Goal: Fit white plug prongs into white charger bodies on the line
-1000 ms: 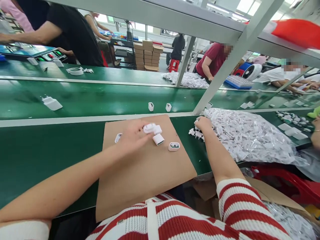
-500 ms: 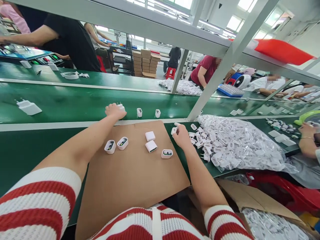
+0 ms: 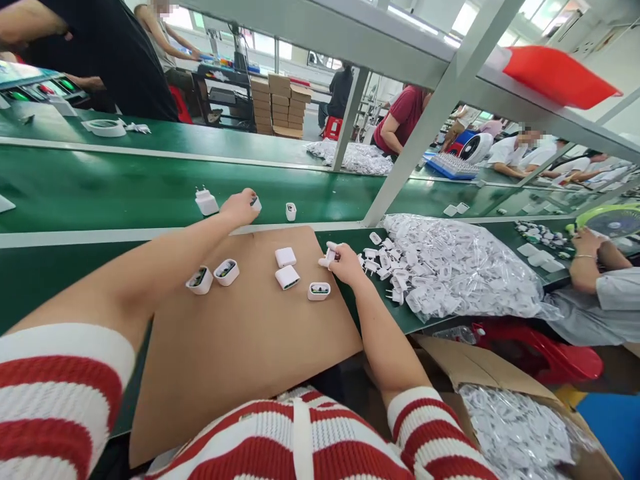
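Observation:
On the green belt, my left hand point(image 3: 242, 206) is closed around a white charger housing point(image 3: 257, 204). Left of it stands a charger with two pins point(image 3: 206, 201), and to the right another open housing point(image 3: 291, 212). My right hand point(image 3: 346, 263) pinches a small white plug cover point(image 3: 331, 256) above the right edge of the cardboard sheet point(image 3: 240, 360). On the cardboard, two open housings point(image 3: 227, 272) with green boards inside stand at the left. Two more white housings point(image 3: 287, 277) lie mid-sheet, and one open housing point(image 3: 319, 291) is near my right hand.
A clear bag of white plug covers point(image 3: 460, 273) spills loose pieces point(image 3: 385, 257) to my right. A slanted metal post point(image 3: 400, 160) rises behind the belt edge. An open carton point(image 3: 520, 427) with white parts is low at right. Co-workers sit across and to the right.
My left hand has let go of the pinned charger on the belt and moved right to grasp an open housing. My right hand still holds its plug cover. The view has shifted.

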The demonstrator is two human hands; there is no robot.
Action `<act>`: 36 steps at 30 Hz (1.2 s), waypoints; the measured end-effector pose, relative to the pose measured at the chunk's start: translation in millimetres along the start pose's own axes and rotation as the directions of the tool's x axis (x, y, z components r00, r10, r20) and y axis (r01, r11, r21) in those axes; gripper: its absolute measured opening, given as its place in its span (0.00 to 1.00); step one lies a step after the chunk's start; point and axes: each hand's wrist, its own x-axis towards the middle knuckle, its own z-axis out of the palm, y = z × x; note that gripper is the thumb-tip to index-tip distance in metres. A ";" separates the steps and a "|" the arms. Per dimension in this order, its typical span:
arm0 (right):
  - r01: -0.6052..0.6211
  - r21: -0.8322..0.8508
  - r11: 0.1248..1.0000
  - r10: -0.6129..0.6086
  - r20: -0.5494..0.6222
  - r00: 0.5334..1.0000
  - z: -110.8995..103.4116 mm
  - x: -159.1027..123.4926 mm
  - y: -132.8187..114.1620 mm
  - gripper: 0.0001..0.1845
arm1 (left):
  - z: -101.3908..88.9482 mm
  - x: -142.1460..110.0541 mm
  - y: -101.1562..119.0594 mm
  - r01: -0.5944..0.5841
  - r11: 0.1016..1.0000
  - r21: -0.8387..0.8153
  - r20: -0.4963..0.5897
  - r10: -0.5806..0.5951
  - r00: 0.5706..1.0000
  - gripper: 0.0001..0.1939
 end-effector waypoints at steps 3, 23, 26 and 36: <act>-0.075 0.289 0.954 0.066 0.040 0.997 -3.3 -2.5 -6.8 0.30 | -23.3 -48.3 4.9 -0.179 0.983 -0.043 -0.058 0.177 0.983 0.31; 0.556 -0.304 0.774 -0.380 0.479 0.791 4.4 -73.6 -107.2 0.12 | 42.4 -243.8 -31.9 -0.406 0.744 -0.531 0.029 0.495 0.868 0.20; 0.642 -0.441 0.627 -0.380 0.547 0.746 12.4 -79.8 -124.5 0.10 | 42.9 -243.3 -32.8 -0.428 0.713 -0.555 0.010 0.520 0.854 0.18; 0.644 -0.372 0.668 -0.429 0.515 0.742 28.8 -72.6 -126.5 0.11 | 45.1 -242.8 -32.3 -0.353 0.714 -0.604 0.037 0.468 0.883 0.16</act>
